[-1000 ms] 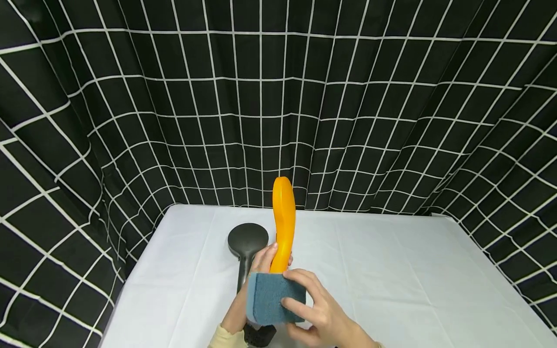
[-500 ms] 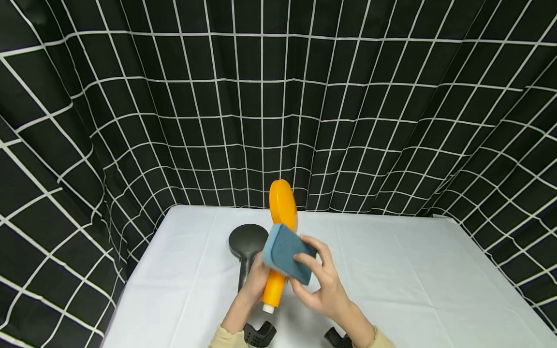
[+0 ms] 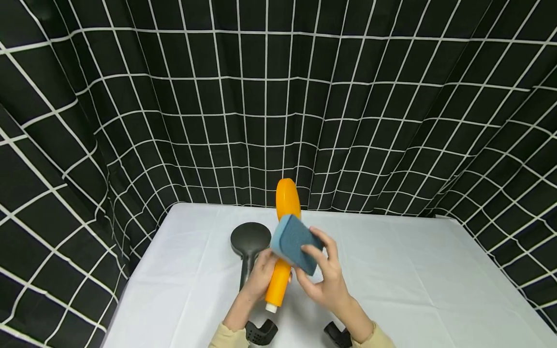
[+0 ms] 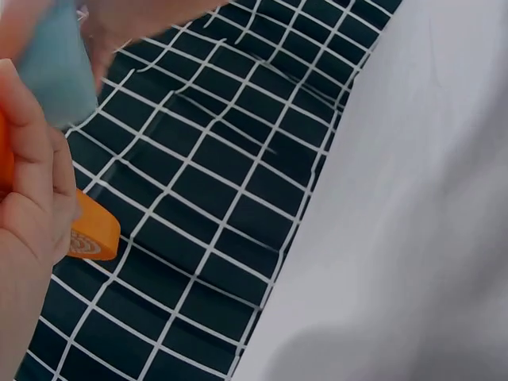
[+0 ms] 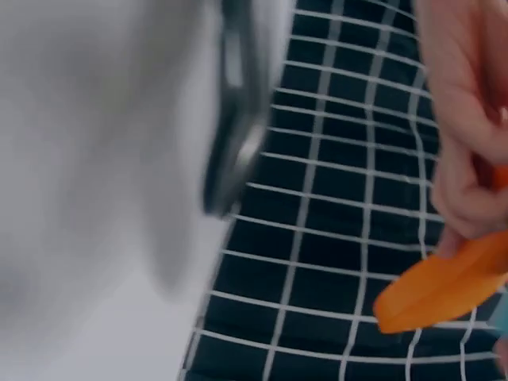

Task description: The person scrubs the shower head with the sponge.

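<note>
My left hand (image 3: 259, 278) grips the handle of an orange shower head (image 3: 288, 199), which is held up over the table with its head pointing away and the white threaded end towards me. Part of its nozzle face shows in the left wrist view, on the orange shower head (image 4: 97, 228). My right hand (image 3: 329, 278) pinches a blue sponge (image 3: 299, 243) between thumb and fingers. The sponge overlaps the neck of the orange shower head in the head view and hides it. In the right wrist view only a corner of the sponge (image 5: 500, 316) shows.
A black shower head (image 3: 250, 239) lies on the white table (image 3: 391, 270), left of my left hand. Black wrist mounts (image 3: 262, 333) sit at both wrists. Black curtains with a white grid (image 3: 243, 96) close off the back and sides.
The sponge has gone from the handle's lower end up to the neck, tilting on the way. The orange shower head's white end has come into view. Over the last half second both hands shifted slightly right.
</note>
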### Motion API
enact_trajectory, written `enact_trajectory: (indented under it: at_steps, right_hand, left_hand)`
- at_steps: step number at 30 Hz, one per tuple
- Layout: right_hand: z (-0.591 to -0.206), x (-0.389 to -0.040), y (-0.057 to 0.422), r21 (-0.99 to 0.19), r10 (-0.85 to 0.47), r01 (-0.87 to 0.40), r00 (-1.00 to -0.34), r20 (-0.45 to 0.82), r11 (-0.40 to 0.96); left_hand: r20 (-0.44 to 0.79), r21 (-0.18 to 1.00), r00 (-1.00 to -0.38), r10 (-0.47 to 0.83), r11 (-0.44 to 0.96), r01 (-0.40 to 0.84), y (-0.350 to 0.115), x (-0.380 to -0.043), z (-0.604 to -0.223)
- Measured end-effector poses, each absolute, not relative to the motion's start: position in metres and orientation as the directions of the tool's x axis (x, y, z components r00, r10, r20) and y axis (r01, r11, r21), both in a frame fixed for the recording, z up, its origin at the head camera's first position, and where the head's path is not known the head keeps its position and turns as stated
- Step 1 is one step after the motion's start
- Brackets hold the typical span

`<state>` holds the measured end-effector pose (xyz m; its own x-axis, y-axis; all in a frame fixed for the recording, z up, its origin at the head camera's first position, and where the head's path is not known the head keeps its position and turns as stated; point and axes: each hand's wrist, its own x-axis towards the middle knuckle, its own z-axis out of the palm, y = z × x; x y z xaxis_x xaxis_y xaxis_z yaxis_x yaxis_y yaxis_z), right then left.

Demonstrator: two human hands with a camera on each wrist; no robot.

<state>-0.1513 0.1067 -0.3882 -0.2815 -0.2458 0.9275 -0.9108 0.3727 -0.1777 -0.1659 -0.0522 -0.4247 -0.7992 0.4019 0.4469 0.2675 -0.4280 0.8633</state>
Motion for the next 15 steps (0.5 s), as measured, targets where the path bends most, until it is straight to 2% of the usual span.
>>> enact_trajectory:
  at_steps: [2, 3, 4, 6, 8, 12, 14, 15]
  right_hand:
    - [-0.384, -0.151, 0.106, -0.293, -0.165, -0.853, -0.394, 0.904, 0.431]
    - [-0.384, -0.151, 0.105, -0.326, -0.144, -0.835, -0.425, 0.894, 0.443]
    - [-0.384, -0.150, 0.105, -0.341, -0.134, -0.828, -0.438, 0.889, 0.446]
    - [-0.390, -0.147, 0.104, -0.318, -0.157, -0.845, -0.416, 0.896, 0.429]
    - [-0.398, -0.143, 0.104, -0.225, -0.229, -0.898, -0.327, 0.917, 0.379]
    - [-0.409, -0.133, 0.106, 0.030, -0.448, -0.972, -0.080, 0.890, 0.232]
    - [-0.412, -0.130, 0.108, 0.115, -0.529, -0.977, 0.003, 0.849, 0.180]
    - [-0.412, -0.130, 0.108, 0.135, -0.553, -0.977, 0.022, 0.833, 0.165]
  left_hand:
    - [0.401, 0.874, -0.801, 0.445, -0.449, 0.187, -0.050, -0.169, -0.429]
    - [0.388, 0.879, -0.803, 0.452, -0.442, 0.176, -0.050, -0.171, -0.430]
    - [0.395, 0.876, -0.800, 0.453, -0.449, 0.178, -0.049, -0.171, -0.431]
    - [0.436, 0.861, -0.786, 0.438, -0.457, 0.223, -0.051, -0.171, -0.430]
    - [0.475, 0.841, -0.778, 0.411, -0.472, 0.265, -0.053, -0.169, -0.423]
    - [0.492, 0.823, -0.775, 0.396, -0.501, 0.266, -0.057, -0.165, -0.405]
    - [0.460, 0.828, -0.787, 0.412, -0.520, 0.211, -0.056, -0.164, -0.398]
    - [0.464, 0.832, -0.784, 0.412, -0.507, 0.225, -0.056, -0.164, -0.396]
